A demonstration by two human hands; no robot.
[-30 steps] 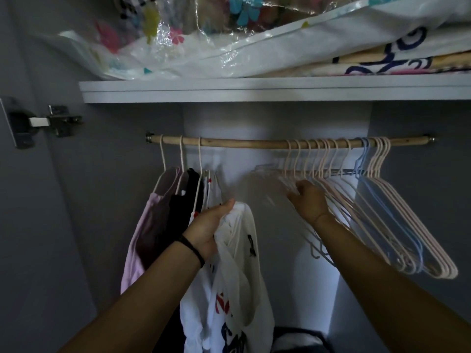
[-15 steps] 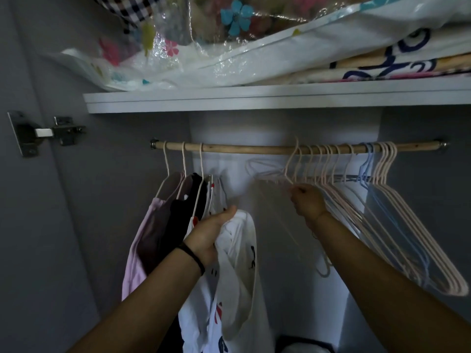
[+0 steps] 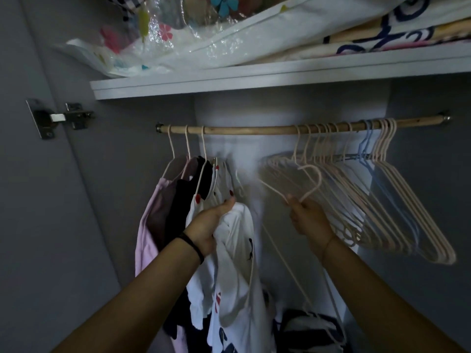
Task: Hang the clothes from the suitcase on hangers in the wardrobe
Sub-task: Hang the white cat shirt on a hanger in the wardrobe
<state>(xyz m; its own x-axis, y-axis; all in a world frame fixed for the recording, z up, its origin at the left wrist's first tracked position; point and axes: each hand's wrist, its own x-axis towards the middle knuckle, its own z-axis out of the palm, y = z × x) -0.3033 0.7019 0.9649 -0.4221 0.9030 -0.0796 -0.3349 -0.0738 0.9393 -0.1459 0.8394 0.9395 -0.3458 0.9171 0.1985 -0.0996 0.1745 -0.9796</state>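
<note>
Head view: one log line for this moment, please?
left hand: grips white garment | right hand: holds pink hanger, off rail

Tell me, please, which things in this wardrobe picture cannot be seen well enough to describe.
All from the head view:
1. White shirt, gripped by the left hand: its print is lost in folds and its hem is cut off by the bottom edge.
2. Hanger in the right hand: its lower bars are blurred by motion.
3. Dark pile on the wardrobe floor: too dim, and cut off by the bottom edge.
4. Bags on the shelf: cut off by the top edge.
5. Suitcase: not in view.
</note>
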